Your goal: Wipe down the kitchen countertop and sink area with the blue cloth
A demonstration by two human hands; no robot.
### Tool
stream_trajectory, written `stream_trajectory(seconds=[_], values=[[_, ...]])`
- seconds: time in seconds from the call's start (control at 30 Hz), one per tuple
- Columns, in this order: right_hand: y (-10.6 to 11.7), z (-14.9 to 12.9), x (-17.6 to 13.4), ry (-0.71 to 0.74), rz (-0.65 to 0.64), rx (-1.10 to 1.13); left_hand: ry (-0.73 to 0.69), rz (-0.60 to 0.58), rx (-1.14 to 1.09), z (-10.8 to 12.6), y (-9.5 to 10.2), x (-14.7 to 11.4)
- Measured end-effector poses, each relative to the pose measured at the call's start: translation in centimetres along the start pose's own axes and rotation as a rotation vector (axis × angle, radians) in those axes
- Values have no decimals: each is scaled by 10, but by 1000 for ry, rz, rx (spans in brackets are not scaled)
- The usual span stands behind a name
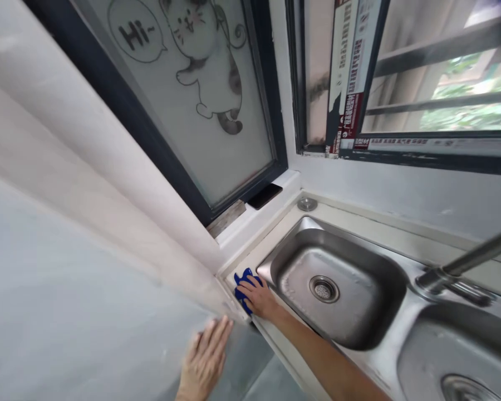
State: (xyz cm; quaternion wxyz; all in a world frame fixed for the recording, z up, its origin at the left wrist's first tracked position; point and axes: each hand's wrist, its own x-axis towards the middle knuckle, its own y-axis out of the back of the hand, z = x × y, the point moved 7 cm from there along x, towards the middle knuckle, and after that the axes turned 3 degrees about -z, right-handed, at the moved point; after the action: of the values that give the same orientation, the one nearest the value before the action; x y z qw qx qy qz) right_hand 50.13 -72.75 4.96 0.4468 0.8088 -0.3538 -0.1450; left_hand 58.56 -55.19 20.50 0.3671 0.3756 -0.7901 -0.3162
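My right hand (256,296) presses a crumpled blue cloth (242,277) onto the narrow counter strip (254,259) at the left of the sink, its fingers spread over the fabric. Part of the cloth is hidden under the palm. Lower down, my left hand (206,353) has its fingers stretched out, with nothing in it. It is close to the white wall (121,301); I cannot tell whether it touches. The steel double sink (394,323) lies just right of the cloth.
A faucet (446,273) rises between the two basins. A round metal strainer (307,204) sits in the counter's back corner. On the window ledge lies a dark phone (265,196). A frosted window with a cat drawing (212,72) and a barred window (438,83) stand above.
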Motion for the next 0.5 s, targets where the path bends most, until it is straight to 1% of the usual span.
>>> stream_trajectory(seconds=[0.07, 0.13, 0.23, 0.33, 0.4, 0.47, 0.5], values=[[2, 0, -31, 1, 6, -11, 77, -14, -117, 16, -6, -2], [3, -3, -66, 13, 39, -12, 143, -43, -267, 41, -17, -5], [3, -10, -121, 40, 102, -10, 185, -121, -558, 90, -40, -11], [-1, -13, -174, 4, 128, -33, 209, -263, -843, 141, -64, -18], [-4, -12, -210, -38, 144, -48, 186, -385, -1001, 172, -73, -24], [-7, -8, -247, -82, 179, -70, 104, -479, -1113, 198, -74, -31], [-8, -6, -266, -107, 211, -88, 47, -507, -1151, 209, -72, -35]])
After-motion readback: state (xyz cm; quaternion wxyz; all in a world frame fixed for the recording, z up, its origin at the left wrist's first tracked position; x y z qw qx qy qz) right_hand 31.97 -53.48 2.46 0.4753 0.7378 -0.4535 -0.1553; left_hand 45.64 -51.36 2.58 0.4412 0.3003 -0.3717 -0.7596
